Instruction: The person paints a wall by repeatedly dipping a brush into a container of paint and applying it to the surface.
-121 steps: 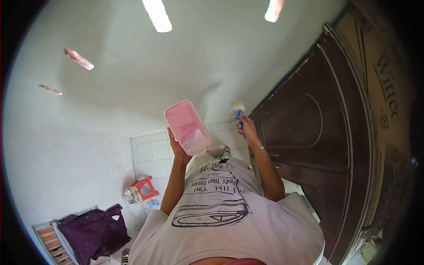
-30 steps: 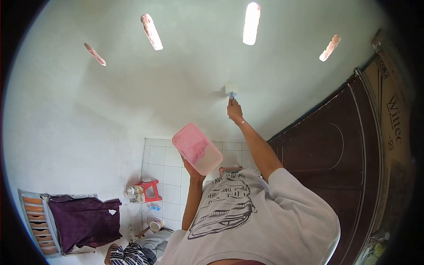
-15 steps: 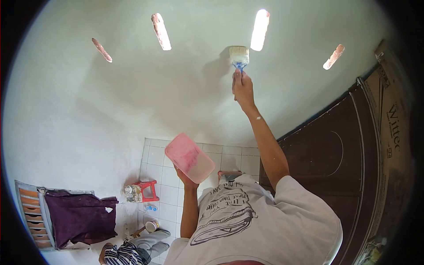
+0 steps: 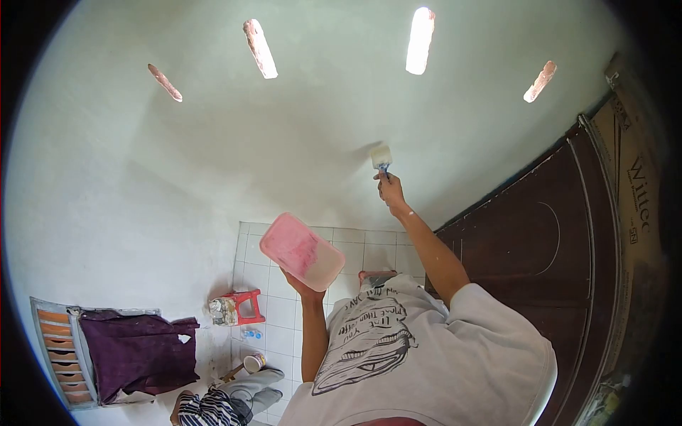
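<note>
My right hand (image 4: pixel 391 190) is closed round the blue handle of a paintbrush (image 4: pixel 381 157). The brush's wide pale bristles point up and lie at the pale wall (image 4: pixel 298 135); a shadow falls to their left. Lower and to the left, my left hand (image 4: pixel 304 285) grips a pink plastic container (image 4: pixel 301 250) from beneath. Pink shows at the container's upper end and a pale grey area at its lower end. Most of the left fingers are hidden behind it.
A dark brown door (image 4: pixel 518 241) stands on the right beside a cardboard sheet (image 4: pixel 636 177). At lower left are a red stool (image 4: pixel 249 307), a white bucket (image 4: pixel 254 363), another person (image 4: pixel 213 406) and a purple cloth (image 4: pixel 138 355) at a vent. Bright slots (image 4: pixel 420 41) pierce the wall.
My right hand has brought the paintbrush down the wall, from beside the bright slot to well below it. The pink container has shifted only slightly.
</note>
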{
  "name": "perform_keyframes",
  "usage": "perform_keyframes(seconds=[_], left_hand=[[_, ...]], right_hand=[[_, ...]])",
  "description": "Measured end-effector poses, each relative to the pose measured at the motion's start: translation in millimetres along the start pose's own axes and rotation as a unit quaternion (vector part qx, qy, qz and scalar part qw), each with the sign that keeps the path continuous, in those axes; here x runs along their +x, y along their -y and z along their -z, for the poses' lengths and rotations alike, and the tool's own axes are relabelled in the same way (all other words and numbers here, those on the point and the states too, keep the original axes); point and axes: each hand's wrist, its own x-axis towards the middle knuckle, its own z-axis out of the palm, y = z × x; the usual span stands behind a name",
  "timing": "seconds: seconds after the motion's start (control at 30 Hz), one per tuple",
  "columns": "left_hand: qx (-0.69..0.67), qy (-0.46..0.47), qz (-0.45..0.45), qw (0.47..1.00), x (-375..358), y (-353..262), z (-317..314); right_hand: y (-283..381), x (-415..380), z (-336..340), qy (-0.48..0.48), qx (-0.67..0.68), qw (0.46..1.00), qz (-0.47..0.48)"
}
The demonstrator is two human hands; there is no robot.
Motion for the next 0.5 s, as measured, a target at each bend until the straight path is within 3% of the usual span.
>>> perform_keyframes(seconds=[0.13, 0.2, 0.33, 0.4, 0.5], left_hand=[[0.005, 0.009, 0.001, 1.000, 1, 5, -9], [-0.039, 0.017, 0.043, 0.998, 8, 7, 3], [-0.041, 0.022, 0.053, 0.998, 18, 14, -13], [0.000, 0.037, 0.035, 0.999, 20, 15, -21], [-0.062, 0.028, 0.071, 0.995, 31, 19, -17]], right_hand=[[93, -18, -8, -0.001, 0.036, 0.997, 0.070], [128, -14, -15, -0.022, 0.109, 0.958, 0.264], [164, -12, -21, -0.007, 0.137, 0.961, 0.240], [131, 17, -10, -0.087, -0.161, 0.966, 0.184], [69, 46, 0, -0.152, -0.265, 0.924, 0.230]])
